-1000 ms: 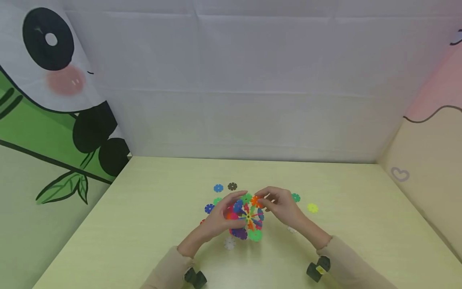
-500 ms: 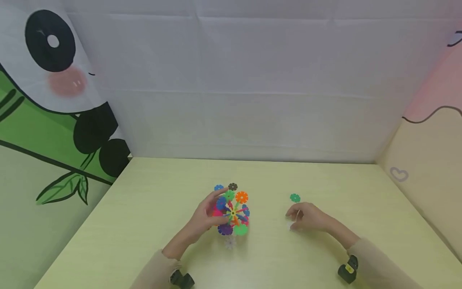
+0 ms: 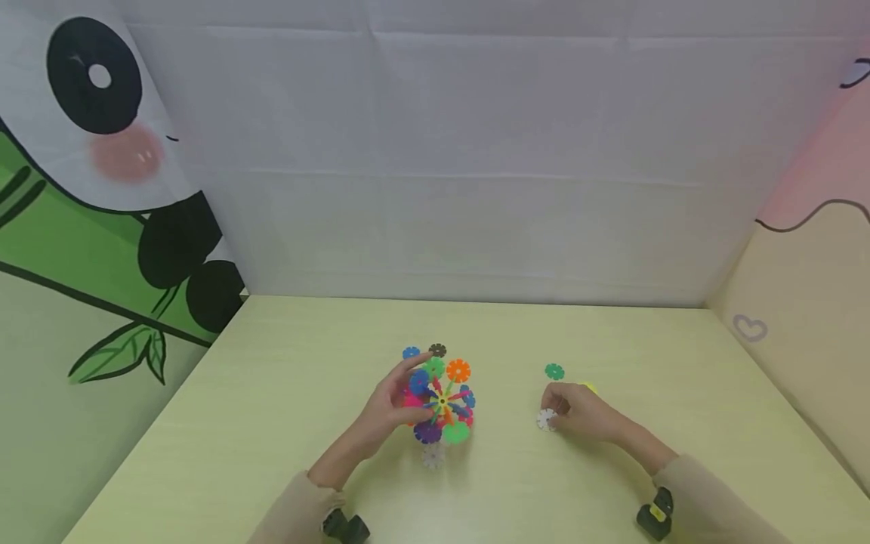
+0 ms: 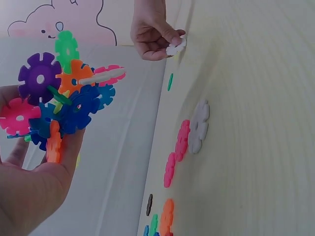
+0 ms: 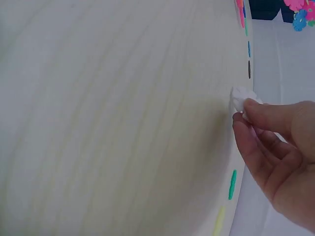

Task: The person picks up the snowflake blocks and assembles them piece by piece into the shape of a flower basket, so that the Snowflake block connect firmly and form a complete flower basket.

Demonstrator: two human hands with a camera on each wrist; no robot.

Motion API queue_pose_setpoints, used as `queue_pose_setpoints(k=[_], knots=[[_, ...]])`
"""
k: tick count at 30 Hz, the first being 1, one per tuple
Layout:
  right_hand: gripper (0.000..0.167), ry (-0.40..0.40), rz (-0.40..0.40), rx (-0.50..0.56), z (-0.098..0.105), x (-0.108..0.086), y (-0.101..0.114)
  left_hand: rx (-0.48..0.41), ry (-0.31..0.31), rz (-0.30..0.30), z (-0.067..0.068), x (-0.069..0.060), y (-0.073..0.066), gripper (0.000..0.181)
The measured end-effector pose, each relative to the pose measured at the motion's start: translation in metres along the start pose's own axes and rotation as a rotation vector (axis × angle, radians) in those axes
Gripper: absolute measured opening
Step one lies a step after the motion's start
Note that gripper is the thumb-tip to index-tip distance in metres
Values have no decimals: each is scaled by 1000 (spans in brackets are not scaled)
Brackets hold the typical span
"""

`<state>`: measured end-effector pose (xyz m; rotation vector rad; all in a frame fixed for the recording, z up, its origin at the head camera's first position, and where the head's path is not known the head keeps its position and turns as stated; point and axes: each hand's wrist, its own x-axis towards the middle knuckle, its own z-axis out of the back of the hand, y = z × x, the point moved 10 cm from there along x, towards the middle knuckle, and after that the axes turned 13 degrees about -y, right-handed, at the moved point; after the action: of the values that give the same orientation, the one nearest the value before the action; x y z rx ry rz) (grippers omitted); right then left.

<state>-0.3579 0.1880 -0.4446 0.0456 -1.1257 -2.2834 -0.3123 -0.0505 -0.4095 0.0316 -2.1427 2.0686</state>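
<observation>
My left hand [image 3: 384, 415] grips a round cluster of interlocking snowflake discs [image 3: 442, 400] in many colours, thumb on the near side. In the left wrist view the cluster [image 4: 66, 96] shows purple, orange, pink, green and blue notched discs joined at angles. Off to the right, my right hand [image 3: 587, 414] pinches a white snowflake disc [image 3: 546, 420] between thumb and fingers. The right wrist view shows this white disc [image 5: 240, 97] at the fingertips, tilted and partly covered by the thumb. An orange disc [image 3: 458, 371] stands out at the cluster's upper right.
Loose discs lie on the table: a green one [image 3: 554, 371] and a partly hidden yellow one [image 3: 590, 387] by the right hand, a blue [image 3: 411, 352] and a dark one [image 3: 438, 350] behind the cluster, a whitish one [image 3: 433, 455] in front. Pink discs [image 4: 182, 140] show in the left wrist view.
The right hand has left the orange disc on the cluster, moved right and now pinches the white disc. The left hand has shifted left with the cluster.
</observation>
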Motion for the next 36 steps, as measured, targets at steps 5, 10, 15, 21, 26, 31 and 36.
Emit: queue_pose_setpoints(k=[5,10,15,21,26,31,36], knots=[[13,-123,-29,178,5,9,31,-24,9,0,-6,3,0,74],[20,-255,-89,379,7,20,66,-47,10,-13,-11,5,-1,75],[20,-312,-119,432,2,27,80,-63,14,-19,-15,6,-2,76],[20,-360,-135,438,0,29,83,-73,28,-38,-20,6,-5,75],[18,-405,-123,385,0,29,87,-65,31,-45,-22,4,-6,75],[17,-394,-113,342,-3,27,89,-44,26,-20,-24,3,-4,75],[18,-419,-107,352,-4,25,88,-6,67,-8,-29,2,-3,76]])
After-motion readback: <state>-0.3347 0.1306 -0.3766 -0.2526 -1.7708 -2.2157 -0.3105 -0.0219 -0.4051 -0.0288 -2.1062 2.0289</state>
